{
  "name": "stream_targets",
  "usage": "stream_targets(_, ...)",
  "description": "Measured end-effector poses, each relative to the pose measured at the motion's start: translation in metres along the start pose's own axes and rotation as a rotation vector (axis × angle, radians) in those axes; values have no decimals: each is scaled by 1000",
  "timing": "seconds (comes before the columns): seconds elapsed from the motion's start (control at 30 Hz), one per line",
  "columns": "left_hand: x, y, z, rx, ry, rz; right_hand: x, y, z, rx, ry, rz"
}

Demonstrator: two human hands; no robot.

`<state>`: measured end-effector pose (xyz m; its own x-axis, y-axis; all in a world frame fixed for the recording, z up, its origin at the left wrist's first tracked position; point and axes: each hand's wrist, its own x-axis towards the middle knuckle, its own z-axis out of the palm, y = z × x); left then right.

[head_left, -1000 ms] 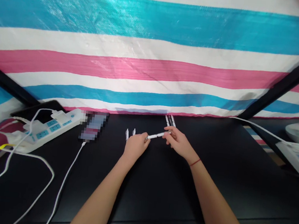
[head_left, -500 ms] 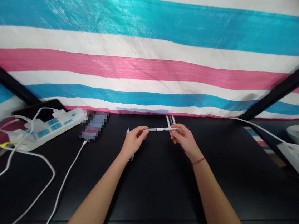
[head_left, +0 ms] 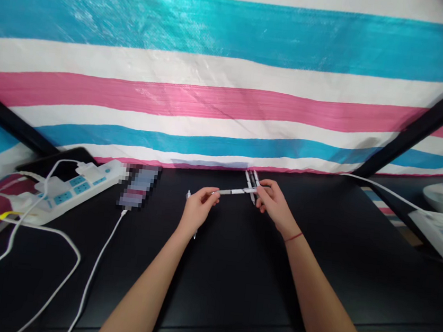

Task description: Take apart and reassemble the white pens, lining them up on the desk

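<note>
Held level between both hands is a white and grey pen (head_left: 236, 192). The fingertips of my left hand (head_left: 200, 206) pinch its left end, and those of my right hand (head_left: 272, 200) grip its right end. Behind the right fingers, white pens (head_left: 249, 180) lie side by side on the black desk (head_left: 233, 274), partly covered by the hand. Another pen (head_left: 188, 195) rests under my left hand, with only its two ends showing.
To the left lie a white power strip (head_left: 83, 188) with plugs and looping white cables (head_left: 72, 245), and a blurred-out phone (head_left: 139, 187) on a charging cord. A second power strip (head_left: 440, 233) is at the right. A striped sheet (head_left: 228, 103) hangs behind the desk.
My right hand has shifted slightly on the pen, its fingers now nearer the right end. More of the pens behind it shows. My left hand stays nearly still.
</note>
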<state>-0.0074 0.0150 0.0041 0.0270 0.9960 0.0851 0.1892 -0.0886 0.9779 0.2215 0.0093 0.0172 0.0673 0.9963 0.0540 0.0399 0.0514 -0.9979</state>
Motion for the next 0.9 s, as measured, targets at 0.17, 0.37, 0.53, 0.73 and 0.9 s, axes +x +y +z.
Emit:
stream_targets(0.17,1,-2,1,-9,5,-5,0,2,-1,-53,-60,5)
stream_targets(0.37,1,-1,1,-21,1,-4,2,1,0,94,51,102)
stream_targets(0.53,1,-2,1,-21,-13,9,3,2,-6,83,-34,25)
stream_targets(0.73,1,-2,0,-41,-2,7,2,1,-7,94,-38,81)
stream_targets(0.9,1,-1,0,-52,-7,4,1,1,-9,-62,-61,48)
